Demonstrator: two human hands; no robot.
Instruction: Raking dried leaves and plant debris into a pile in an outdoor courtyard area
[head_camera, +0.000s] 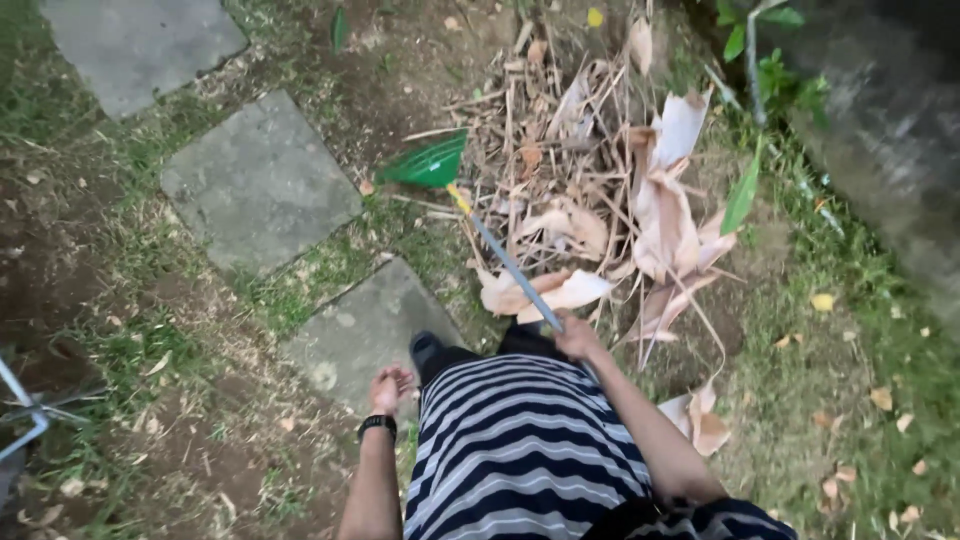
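My right hand (578, 337) grips the grey handle of a rake (505, 262), whose green fan head (428, 163) rests at the left edge of a pile of dry leaves and sticks (590, 190). Beside my hip hangs my left hand (390, 388), fingers loosely curled and holding nothing, with a black watch on the wrist. My striped clothing fills the bottom centre, and one dark shoe (426, 349) stands on a stone slab (370, 330).
Two more grey paving slabs (262, 180) (135, 45) lie to the upper left among patchy grass and bare soil. A dark stone wall (890, 130) runs along the right. A metal frame (25, 415) pokes in at the left edge.
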